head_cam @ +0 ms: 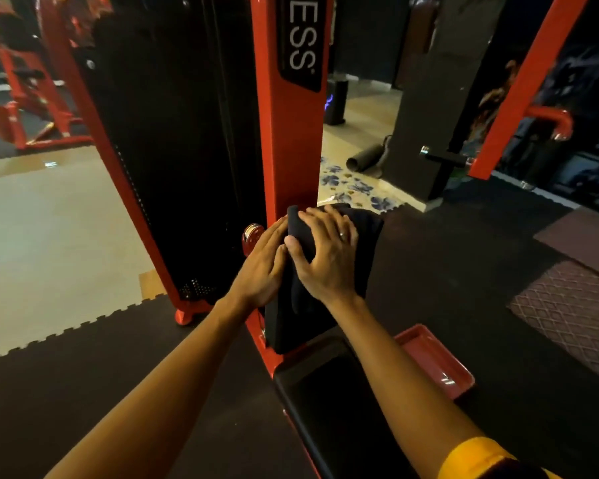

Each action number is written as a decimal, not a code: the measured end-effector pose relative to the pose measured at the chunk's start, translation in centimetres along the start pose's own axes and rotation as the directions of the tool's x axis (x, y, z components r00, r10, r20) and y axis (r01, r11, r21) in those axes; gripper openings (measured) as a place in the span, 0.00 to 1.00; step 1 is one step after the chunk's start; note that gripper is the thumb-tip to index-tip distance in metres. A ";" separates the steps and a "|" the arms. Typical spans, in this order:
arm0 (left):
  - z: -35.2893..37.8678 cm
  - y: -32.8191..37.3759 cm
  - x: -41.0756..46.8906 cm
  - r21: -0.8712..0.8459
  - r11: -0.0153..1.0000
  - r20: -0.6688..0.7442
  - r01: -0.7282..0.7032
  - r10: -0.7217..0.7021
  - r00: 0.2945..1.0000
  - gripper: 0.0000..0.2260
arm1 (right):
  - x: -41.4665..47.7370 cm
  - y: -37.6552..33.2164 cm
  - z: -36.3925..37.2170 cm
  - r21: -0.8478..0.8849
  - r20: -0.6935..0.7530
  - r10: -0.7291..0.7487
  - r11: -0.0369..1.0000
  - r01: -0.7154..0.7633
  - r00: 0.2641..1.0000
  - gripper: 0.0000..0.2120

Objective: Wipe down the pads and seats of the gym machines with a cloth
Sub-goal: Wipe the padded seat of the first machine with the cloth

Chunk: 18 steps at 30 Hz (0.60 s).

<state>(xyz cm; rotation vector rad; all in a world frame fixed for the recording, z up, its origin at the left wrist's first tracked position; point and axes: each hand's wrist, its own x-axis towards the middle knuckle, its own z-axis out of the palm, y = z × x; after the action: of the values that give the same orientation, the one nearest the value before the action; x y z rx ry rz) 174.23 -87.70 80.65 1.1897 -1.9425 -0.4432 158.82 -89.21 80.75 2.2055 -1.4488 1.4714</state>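
The red machine frame stands in front of you, its black weight stack to the left. Against the frame leans the upright back pad, and the black seat runs toward you below it.

The dark cloth is draped over the far top end of the back pad, under your hands. Your right hand lies spread on it with fingers fanned and thumb out to the left, pressing rather than clutching. Your left hand rests flat on the pad's left edge, fingers straight, touching the cloth's fold.

The step in hand looks like wiping the back pad from its top. Press with the whole right palm and draw the cloth down the pad in overlapping strokes, letting the left hand steady the side. Then cover the pad's edges, and go on to the seat. Dark cloth on a dark pad makes missed strips hard to spot.

On the frame, a black label shows the white letters "ESS"; the rest is cut off.
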 end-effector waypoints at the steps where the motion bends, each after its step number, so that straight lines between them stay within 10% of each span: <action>1: 0.1 -0.5 0.4 0.009 0.999 0.005 -0.032 0.032 0.999 0.27 | 0.3 0.4 0.3 -0.032 -0.017 -0.016 0.999 0.016 1.000 0.22; 7: 0.3 -1.9 1.7 0.030 0.985 -0.003 -0.169 0.169 0.986 0.25 | 3.2 4.2 0.2 -0.037 -0.162 0.236 0.969 -0.245 0.958 0.16; 14: 1.2 -3.0 2.1 -0.060 0.972 -0.030 -0.225 0.224 0.974 0.25 | 0.5 0.7 1.4 -0.050 -0.115 0.052 0.997 -0.058 0.992 0.18; 18: 0.5 -3.3 2.1 -0.074 0.967 0.040 -0.244 0.248 0.968 0.26 | 2.9 4.1 0.8 -0.010 -0.230 0.342 0.935 -0.353 0.911 0.16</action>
<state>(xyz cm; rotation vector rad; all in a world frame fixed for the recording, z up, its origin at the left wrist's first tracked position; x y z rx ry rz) 175.27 -91.25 79.16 0.8863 -2.0680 -0.4074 156.49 -93.72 81.04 1.7420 -1.8421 1.6974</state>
